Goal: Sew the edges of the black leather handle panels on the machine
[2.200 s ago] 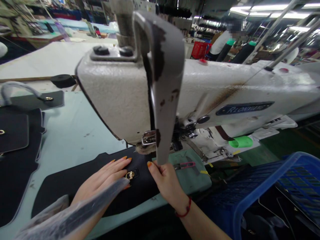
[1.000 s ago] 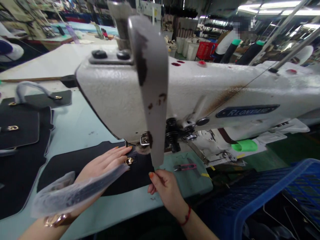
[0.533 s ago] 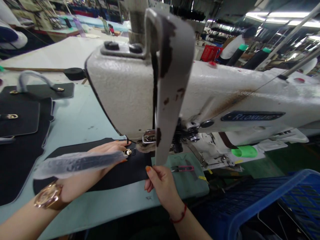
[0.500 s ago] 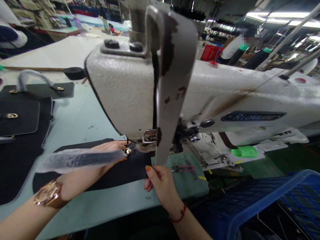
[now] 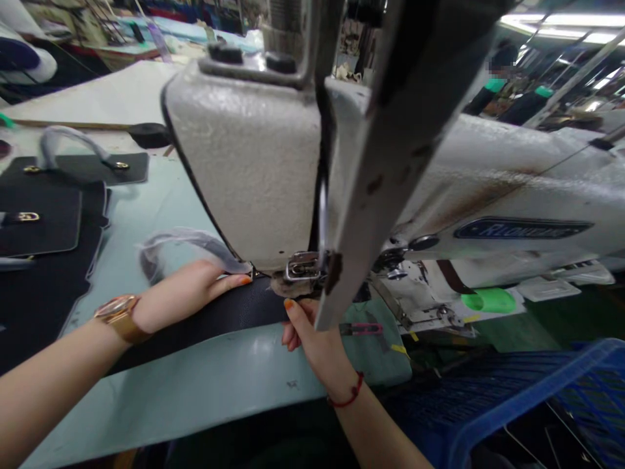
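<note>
A black leather-like bag panel (image 5: pixel 229 319) lies under the head of a white sewing machine (image 5: pixel 249 156). On it stands a carry handle in clear plastic wrap (image 5: pixel 188 238), its metal fitting close to the needle area. My left hand (image 5: pixel 202 284) is closed on the panel beside that fitting, thumb forward; its other fingers are partly hidden. Just in front of the presser foot (image 5: pixel 300 268), my right hand (image 5: pixel 317 342) has thumb and curled fingers closed at the panel's near right edge. The machine's upright metal bar (image 5: pixel 381 176) partly covers this hand.
Pink-handled thread snips (image 5: pixel 364 329) lie right of my right hand. More black bag panels (image 5: pixel 39 221) with handles are stacked at left. A blue plastic basket (image 5: pixel 527 404) stands low at right. A green cylinder (image 5: pixel 491 300) sits under the machine arm.
The panel has shifted under the machine and the wrapped handle now arches up behind my left hand. That hand has moved slightly further in. The view has come closer to the machine.
</note>
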`<state>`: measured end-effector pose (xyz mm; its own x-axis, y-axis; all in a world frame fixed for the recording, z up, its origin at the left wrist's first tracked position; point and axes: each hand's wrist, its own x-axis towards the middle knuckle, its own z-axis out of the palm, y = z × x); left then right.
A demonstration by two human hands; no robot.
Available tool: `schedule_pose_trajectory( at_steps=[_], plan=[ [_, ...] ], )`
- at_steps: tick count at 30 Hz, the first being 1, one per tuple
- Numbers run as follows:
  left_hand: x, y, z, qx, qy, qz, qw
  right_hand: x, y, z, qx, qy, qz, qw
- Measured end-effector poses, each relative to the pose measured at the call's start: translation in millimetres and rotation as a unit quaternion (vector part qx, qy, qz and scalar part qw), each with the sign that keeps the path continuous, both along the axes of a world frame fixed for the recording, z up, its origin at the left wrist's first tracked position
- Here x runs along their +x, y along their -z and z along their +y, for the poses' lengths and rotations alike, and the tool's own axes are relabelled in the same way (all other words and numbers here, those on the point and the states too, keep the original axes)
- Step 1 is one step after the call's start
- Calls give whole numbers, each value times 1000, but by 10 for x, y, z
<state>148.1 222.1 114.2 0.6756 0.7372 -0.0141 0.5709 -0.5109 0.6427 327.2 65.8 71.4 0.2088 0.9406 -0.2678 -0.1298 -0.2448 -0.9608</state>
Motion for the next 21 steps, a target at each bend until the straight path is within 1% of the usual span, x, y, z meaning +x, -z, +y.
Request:
schedule_pose_trajectory(
  at_steps=[2,5,7,9,10,11,12,13,14,15,16,17,18,19,20,21],
  plan=[
    [40,-5,45,-12,28,29,999,-2,-8,29,7,1,6,1000],
    [65,-12,95,15,10,46,999,-5,-41,60,5,12,10,1000],
    [37,-50,56,60,-18,98,993,-6,-76,76,-5,24,9,1000],
    [-25,-105,-93,124,-58,148,979,-9,-113,89,-18,32,6,999],
    [-63,-125,-213,162,-74,145,973,-12,-129,92,-22,33,4,999],
    [-99,-129,-358,194,-83,119,970,-15,-139,94,-24,29,2,999],
    [-128,-114,-522,211,-79,67,972,-20,-144,93,-22,26,-1,999],
    [-144,-75,-693,212,-68,-3,975,-25,-144,89,-17,26,-3,1000],
    [-141,-15,-859,175,-53,-64,981,-32,-139,85,-10,27,-6,1000],
    [-115,61,-1008,96,-38,-111,988,-38,-131,78,-3,31,-10,999],
    [-66,145,-1128,-11,-43,-140,989,-43,-124,72,4,36,-15,999],
    [5,229,-1211,-135,-63,-166,975,-46,-118,65,10,41,-21,999],
    [91,305,-1255,-254,-90,-197,943,-47,-117,59,15,43,-27,999],
    [185,366,-1260,-356,-117,-233,897,-45,-121,55,19,42,-33,998],
    [278,410,-1234,-434,-134,-268,849,-41,-130,53,21,41,-36,998],
    [363,439,-1185,-485,-148,-299,808,-35,-142,53,23,38,-36,998]
  ],
)
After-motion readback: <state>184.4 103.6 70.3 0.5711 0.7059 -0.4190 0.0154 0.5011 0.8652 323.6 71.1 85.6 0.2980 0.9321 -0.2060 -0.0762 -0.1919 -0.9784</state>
